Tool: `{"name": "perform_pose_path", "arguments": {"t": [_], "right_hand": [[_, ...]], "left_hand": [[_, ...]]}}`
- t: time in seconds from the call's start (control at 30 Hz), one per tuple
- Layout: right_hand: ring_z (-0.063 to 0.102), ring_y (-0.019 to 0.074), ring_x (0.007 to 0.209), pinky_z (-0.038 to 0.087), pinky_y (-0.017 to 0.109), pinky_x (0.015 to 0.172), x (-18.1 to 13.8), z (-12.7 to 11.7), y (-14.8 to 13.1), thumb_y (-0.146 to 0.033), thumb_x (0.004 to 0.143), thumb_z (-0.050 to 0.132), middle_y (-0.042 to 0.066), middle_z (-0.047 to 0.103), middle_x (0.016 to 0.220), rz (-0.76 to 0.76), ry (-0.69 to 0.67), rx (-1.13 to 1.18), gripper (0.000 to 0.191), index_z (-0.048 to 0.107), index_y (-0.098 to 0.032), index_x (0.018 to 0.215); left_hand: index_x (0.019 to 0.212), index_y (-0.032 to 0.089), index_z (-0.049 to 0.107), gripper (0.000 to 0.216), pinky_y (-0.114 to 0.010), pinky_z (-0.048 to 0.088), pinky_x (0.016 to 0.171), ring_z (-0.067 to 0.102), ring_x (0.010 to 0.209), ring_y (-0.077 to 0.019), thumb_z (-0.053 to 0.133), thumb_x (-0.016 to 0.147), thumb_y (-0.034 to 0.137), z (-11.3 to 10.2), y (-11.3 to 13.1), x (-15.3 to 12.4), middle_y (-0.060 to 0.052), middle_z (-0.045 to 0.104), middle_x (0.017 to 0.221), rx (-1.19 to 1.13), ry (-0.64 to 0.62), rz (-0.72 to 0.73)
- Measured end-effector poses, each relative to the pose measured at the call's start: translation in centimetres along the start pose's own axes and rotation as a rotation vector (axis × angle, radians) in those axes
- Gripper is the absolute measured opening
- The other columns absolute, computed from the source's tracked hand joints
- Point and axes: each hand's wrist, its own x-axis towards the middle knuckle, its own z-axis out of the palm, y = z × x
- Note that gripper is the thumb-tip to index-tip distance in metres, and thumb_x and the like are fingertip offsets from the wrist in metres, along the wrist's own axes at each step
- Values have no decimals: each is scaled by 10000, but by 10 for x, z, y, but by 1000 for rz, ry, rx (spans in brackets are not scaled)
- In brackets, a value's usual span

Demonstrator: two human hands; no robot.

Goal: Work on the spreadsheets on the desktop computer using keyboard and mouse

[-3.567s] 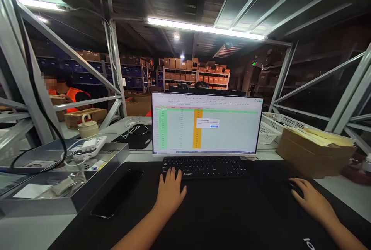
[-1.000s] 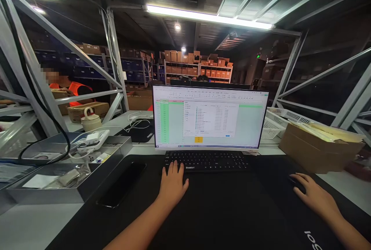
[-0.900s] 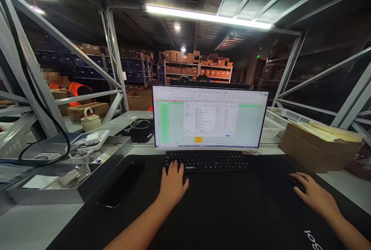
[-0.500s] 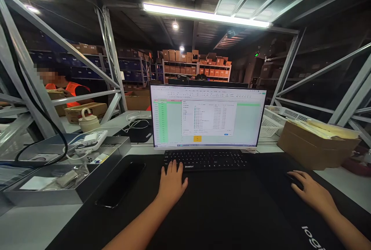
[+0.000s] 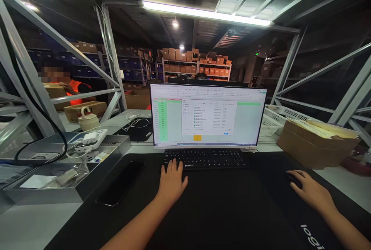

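Bosston keyboard (image 5: 214, 160) lies ahead of and between the hands, its left end under the left fingertips. Left to right:

Grey open box (image 5: 58, 194) well left of the left hand, with a plastic-wrapped item (image 5: 65, 177) in it. Smartphone (image 5: 121, 183), screen dark, on the desk mat (image 5: 226, 207), nearer that hand.

Left hand (image 5: 171, 182): palm down, fingers spread and slightly bent, thumb out, tips on the keys, gripping nothing. Can't tell if a key is down.

Monitor (image 5: 208, 115) stands just behind the keyboard, beyond both hands. Change: the small pop-up over the spreadsheet is gone; a big file-list dialog (image 5: 208, 121) now covers the middle. Text too small to read. Hands are in practically the same spots. My read: work has shifted from the sheet to the dialog, so that's what needs input.

Right hand (image 5: 314, 193): half closed, curled loosely over the mouse (image 5: 295, 182), which it has hold of. Clicking or not, can't tell. Cardboard carton (image 5: 313, 147) with yellow envelopes (image 5: 317, 130) sits just beyond it.
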Motion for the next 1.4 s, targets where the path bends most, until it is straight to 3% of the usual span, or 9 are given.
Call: {"name": "perform_pose_path", "arguments": {"t": [0.3, 0.6, 0.83, 0.93, 1.03, 1.17, 1.23, 1.4], "right_hand": [[654, 263, 1051, 559, 419, 795, -1, -5, -5, -520, 865, 381, 66, 599, 1346, 39, -48, -37, 529, 645, -300, 1267], [654, 254, 1047, 554, 409, 808, -1, -8, -9, -492, 861, 417, 53, 578, 1371, 75, -67, -25, 528, 581, -318, 1331], [637, 272, 1094, 529, 422, 870, -2, -33, -30, -408, 865, 457, 102, 559, 1389, 115, -44, -53, 558, 498, -240, 1396], [550, 319, 1243, 452, 481, 1030, 0, -49, -53, -379, 834, 525, 144, 557, 1391, 4, 60, -125, 570, 529, -169, 1364], [516, 297, 1292, 412, 467, 1089, 5, -55, -98, -331, 863, 500, 162, 557, 1396, -91, 121, -47, 510, 555, -144, 1335], [467, 247, 1352, 373, 436, 1138, 19, -43, -173, -350, 904, 491, 134, 513, 1458, -222, -90, 178, 504, 533, -190, 1380], [461, 239, 1356, 366, 413, 1143, 30, -35, -203, -393, 904, 523, 119, 515, 1456, -232, -113, 202, 512, 539, -217, 1385], [468, 275, 1339, 377, 447, 1114, 55, -23, -235, -485, 938, 486, 137, 526, 1433, -166, -134, 221, 482, 610, -212, 1315]], "left_hand": [[1473, 115, 436, 607, -594, 293, 1155, 363, 1436, -363, 464, 923, 369, 0, 1, 2, -226, 405, 1538, 0, -12, -2], [1466, 102, 442, 601, -592, 299, 1147, 380, 1421, -369, 455, 927, 367, 3, -1, 2, -235, 409, 1532, 23, 2, 10], [1449, 104, 464, 585, -592, 314, 1126, 393, 1406, -367, 432, 929, 370, 9, -2, 5, -232, 426, 1520, 65, 34, 40], [1443, 84, 465, 596, -596, 325, 1109, 406, 1391, -377, 420, 926, 376, 12, -3, 8, -248, 428, 1512, 75, 42, 40], [1448, 77, 460, 606, -597, 324, 1107, 403, 1393, -380, 398, 926, 380, 15, -4, 9, -250, 424, 1513, 74, 49, 52], [1454, 94, 458, 612, -587, 323, 1113, 397, 1401, -371, 381, 925, 392, 16, -5, 8, -235, 418, 1524, 83, 39, 52], [1455, 104, 460, 612, -579, 327, 1115, 398, 1403, -364, 381, 924, 399, 15, -5, 8, -225, 421, 1526, 88, 36, 40], [1447, 122, 474, 591, -577, 320, 1123, 410, 1395, -353, 404, 920, 379, 15, -5, 7, -216, 434, 1520, 82, 43, 26]]}}
